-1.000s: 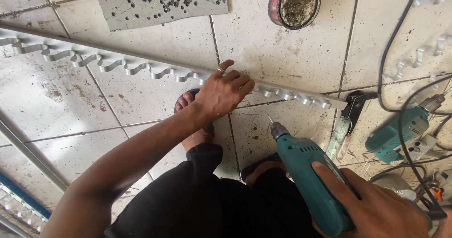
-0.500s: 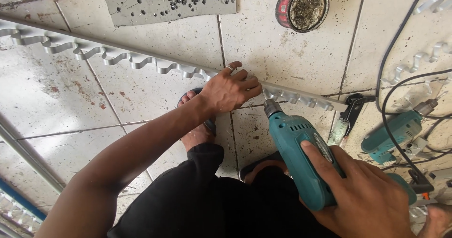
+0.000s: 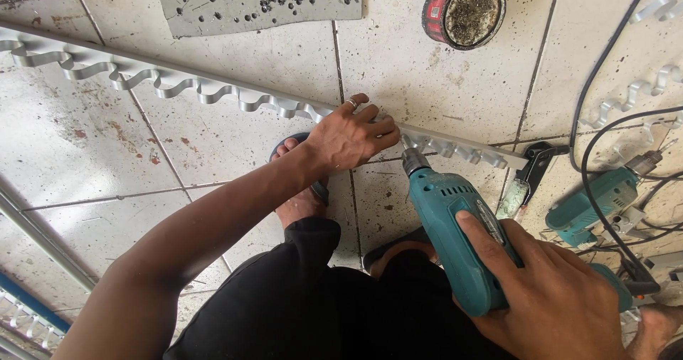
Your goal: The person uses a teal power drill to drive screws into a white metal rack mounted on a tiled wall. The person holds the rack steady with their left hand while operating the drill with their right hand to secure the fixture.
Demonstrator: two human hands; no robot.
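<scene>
Drilling step on metal strip, floor level.
Left hand [image 3: 348, 136] pressing scalloped strip [image 3: 213, 90] flat; right hand [image 3: 548, 296] wrapped tight around teal drill [image 3: 448, 225], bit touching strip at 3 o'clock of left hand. Next: steady downward pressure, probably.

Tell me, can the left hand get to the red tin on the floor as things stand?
Probably yes. The left hand rests on the metal strip, and only bare tile lies between it and the red tin; it would have to let go of the strip.
</scene>
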